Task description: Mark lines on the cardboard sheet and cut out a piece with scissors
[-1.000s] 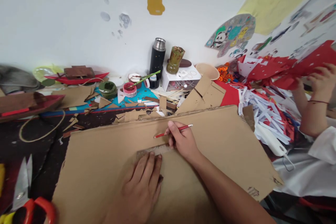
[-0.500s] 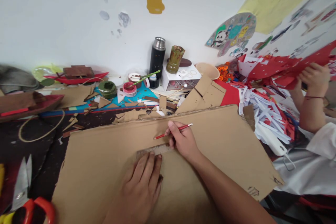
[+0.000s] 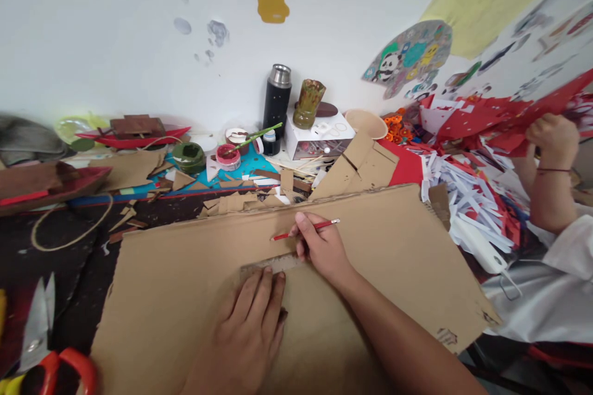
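Observation:
A large sheet of brown cardboard (image 3: 176,278) lies on the dark table in front of me. My left hand (image 3: 250,321) rests flat on it, fingertips pressing on the lower edge of a clear ruler (image 3: 269,262). My right hand (image 3: 322,247) pinches a red pencil (image 3: 282,236) between thumb and fingers. The pencil's tip points left, over the cardboard just above the ruler, and its white eraser end points right. Whether the tip touches the cardboard I cannot tell.
Red-handled scissors (image 3: 41,333) lie at the left, below model boats (image 3: 134,133). Paint jars (image 3: 189,157), a black flask (image 3: 277,99) and a white box (image 3: 315,133) stand behind. At right, a person's hand (image 3: 553,139) is by red paper, near a white glue gun (image 3: 477,244).
The pencil's tip has risen slightly, so the pencil lies flatter in my right hand. My left hand and the ruler stay put. The other person's hand at the right has closed and shifted slightly.

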